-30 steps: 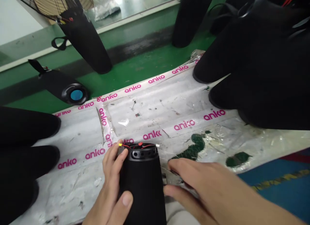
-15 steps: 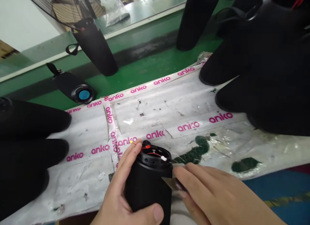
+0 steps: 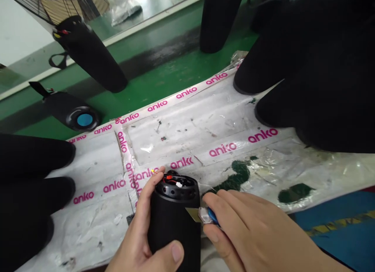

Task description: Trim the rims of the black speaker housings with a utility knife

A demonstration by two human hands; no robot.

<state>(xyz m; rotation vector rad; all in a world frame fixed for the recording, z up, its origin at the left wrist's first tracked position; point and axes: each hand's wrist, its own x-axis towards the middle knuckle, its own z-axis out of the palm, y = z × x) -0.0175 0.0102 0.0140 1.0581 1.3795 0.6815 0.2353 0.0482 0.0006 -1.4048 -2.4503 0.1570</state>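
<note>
Your left hand's (image 3: 146,233) grip is closed around the black cylinder (image 3: 175,229) at six o'clock, open end up. At five o'clock, your right hand (image 3: 246,225) grips the bladed tool (image 3: 205,216), its blade over the cylinder's side; contact is unclear. A blue-ended cylinder (image 3: 72,111) lies toward ten o'clock on the bench (image 3: 164,76).

A green bench (image 3: 164,78) runs across the view, partly covered by a scuffed white sheet (image 3: 181,125) edged and crossed with pink-lettered "anko" tape (image 3: 222,149); dark green patches show through at right. Beyond a pale strip (image 3: 158,20), a glossy surface (image 3: 161,2) catches bright light, with a crumpled clear bag (image 3: 124,8) on it. A wire grille (image 3: 55,6) stands before a whitish wall (image 3: 20,33). Lower right, a blue surface (image 3: 342,211) carries a worn yellow stripe (image 3: 331,227)
</note>
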